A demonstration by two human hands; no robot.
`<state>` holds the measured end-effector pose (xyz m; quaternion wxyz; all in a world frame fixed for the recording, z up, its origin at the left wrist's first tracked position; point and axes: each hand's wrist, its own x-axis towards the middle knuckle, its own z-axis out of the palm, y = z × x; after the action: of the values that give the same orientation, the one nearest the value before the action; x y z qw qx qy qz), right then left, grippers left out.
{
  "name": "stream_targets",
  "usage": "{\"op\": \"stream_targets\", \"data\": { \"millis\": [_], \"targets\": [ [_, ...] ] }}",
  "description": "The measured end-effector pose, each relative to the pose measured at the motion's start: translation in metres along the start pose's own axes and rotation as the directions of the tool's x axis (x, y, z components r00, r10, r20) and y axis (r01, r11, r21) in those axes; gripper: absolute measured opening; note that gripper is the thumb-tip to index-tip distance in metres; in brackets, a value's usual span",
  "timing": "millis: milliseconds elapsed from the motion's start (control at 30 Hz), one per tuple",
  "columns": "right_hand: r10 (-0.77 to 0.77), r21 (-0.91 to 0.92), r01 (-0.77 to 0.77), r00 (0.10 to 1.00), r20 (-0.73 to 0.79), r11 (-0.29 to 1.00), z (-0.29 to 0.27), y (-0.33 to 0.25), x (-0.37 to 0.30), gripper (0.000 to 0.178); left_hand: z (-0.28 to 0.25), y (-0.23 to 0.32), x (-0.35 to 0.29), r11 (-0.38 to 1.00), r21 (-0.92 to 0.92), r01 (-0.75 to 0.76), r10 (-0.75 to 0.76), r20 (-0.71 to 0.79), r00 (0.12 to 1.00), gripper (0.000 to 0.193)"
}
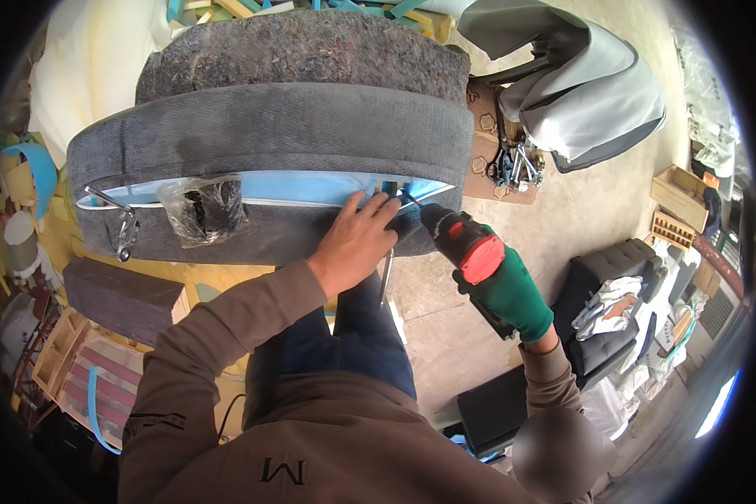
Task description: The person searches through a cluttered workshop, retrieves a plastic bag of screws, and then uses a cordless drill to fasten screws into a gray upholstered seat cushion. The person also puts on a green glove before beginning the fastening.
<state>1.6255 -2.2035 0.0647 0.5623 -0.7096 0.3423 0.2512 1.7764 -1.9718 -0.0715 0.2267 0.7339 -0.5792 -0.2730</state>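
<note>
A long grey upholstered cushion lies in front of me, its cover parted along a slit with a light blue strip inside. My left hand presses its fingers onto a metal bracket at the slit's right part; the hand hides much of it. In a green glove, my right hand grips a red and black cordless drill by its handle. The drill's bit points into the slit, close to my left fingertips. A similar metal bracket sticks out at the slit's left end.
A clear plastic bag with a dark thing inside lies over the slit. Scissors and several metal tools rest on a patterned mat at the right. Beyond are grey covers; a wooden crate stands at the lower left.
</note>
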Motion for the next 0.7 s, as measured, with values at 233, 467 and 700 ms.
{"op": "stream_targets", "data": {
  "millis": [233, 467, 700],
  "targets": [
    [0.151, 0.487, -0.127, 0.988, -0.01, 0.864, 0.007, -0.021, -0.051, 0.054, -0.065, 0.014, -0.08, 0.912, -0.388, 0.134, -0.273, -0.329, 0.904, 0.018],
    [0.187, 0.649, -0.162, 0.982, 0.031, 0.744, 0.045, -0.011, -0.072, 0.052, -0.13, -0.06, -0.174, 0.752, -0.211, 0.624, -0.607, -0.592, 0.531, 0.01],
    [0.16, 0.621, -0.22, 0.975, 0.152, 0.752, 0.073, -0.01, -0.073, 0.057, -0.118, -0.106, -0.172, 0.795, -0.044, 0.605, -0.524, -0.552, 0.649, 0.011]
  ]
}}
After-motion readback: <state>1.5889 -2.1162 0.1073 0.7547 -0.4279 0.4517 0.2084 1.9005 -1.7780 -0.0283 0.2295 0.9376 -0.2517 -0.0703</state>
